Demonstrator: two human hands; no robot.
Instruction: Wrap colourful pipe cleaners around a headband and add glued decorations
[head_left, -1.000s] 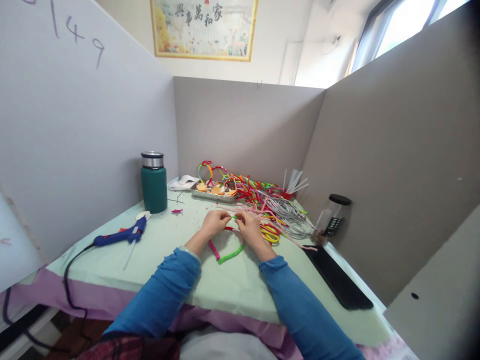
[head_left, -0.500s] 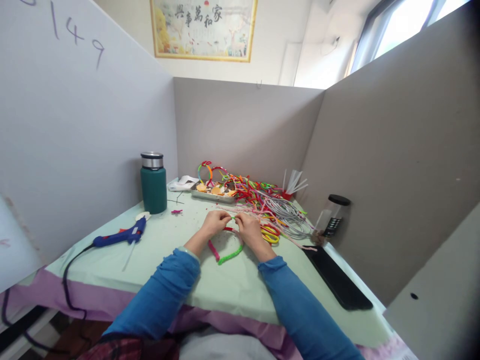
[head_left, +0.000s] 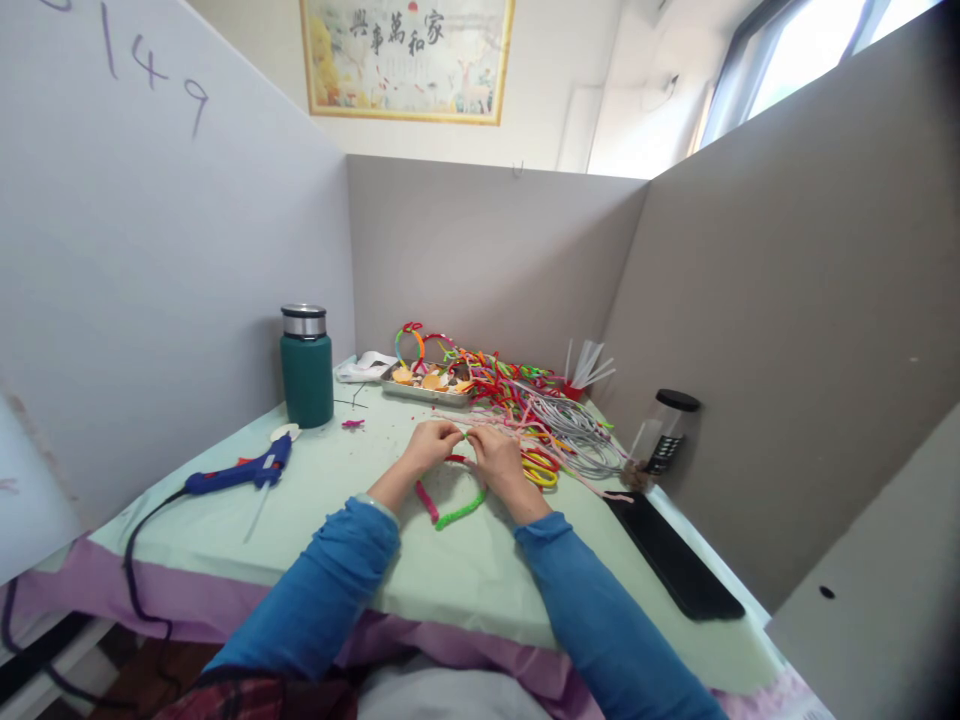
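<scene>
My left hand and my right hand meet over the middle of the table, fingertips pinched close together. Between them shows a tiny bit of green, which looks like the end of a fuzzy pipe cleaner. Under and in front of my hands is a hoop wrapped in fuzzy pipe cleaner, with pink, green and red stretches. My fingers and wrists cover part of its upper side. Beside my right hand lie scissors with yellow handles.
At left are a blue glue gun with a cord and a green bottle. A metal tray of small pieces, a heap of pipe cleaners and a red cup of white sticks stand behind. A black phone-like slab lies right.
Almost nothing differs. Both hands keep their pinch in the same place, with only a slight shift at the fingertips.
</scene>
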